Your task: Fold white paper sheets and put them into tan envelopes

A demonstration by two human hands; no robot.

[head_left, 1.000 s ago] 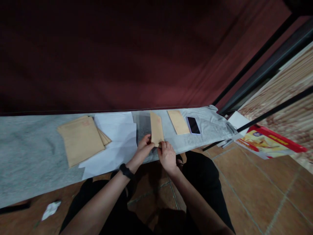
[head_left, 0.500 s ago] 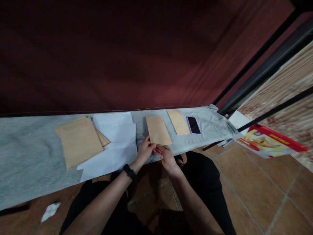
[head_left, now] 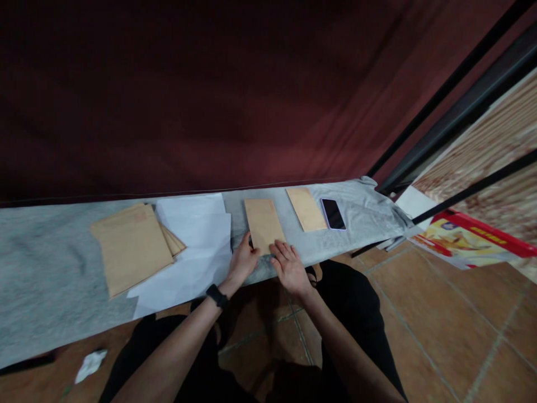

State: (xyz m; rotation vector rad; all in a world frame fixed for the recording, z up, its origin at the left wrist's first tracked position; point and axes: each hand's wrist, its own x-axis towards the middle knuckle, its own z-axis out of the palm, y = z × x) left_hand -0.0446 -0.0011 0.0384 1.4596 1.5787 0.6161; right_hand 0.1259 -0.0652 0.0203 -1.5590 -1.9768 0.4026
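"Flattening out, looks like: right hand [head_left: 291, 272] lies palm-down, fingers straight on the near-right corner of the brown envelope [head_left: 263, 221]. Half a second back those fingers were curled up beside the left thumb."

"And the left hand [head_left: 243, 260]?"

"At the near-left corner. Thumb over the near edge, fingers by the left edge. Can't tell whether it's clamped on or only bracing; underside hidden."

"Right grip?"

"Not clamped. Fingers extended, touching from above. Hands now sit apart, one per corner."

"Where's the envelope itself?"

"Mid-scene on the grey cloth [head_left: 54, 280], running from the near side toward the far edge. A second ago it showed as a narrow, tilted strip; now the broad face is up and it looks flat."

"Meaning?"

"Probably the cloth carries it, so the hands only need to steady or press the near edge. Whether that edge is folded can't be seen under the fingers."

"Neighbours?"

"Second envelope [head_left: 307, 210] to the right, apart from it. Phone [head_left: 334, 214] just right of that. White sheets [head_left: 197, 246] to the left, envelope stack [head_left: 136, 252] farther left, partly overlapping them. No obvious shift in any of those."
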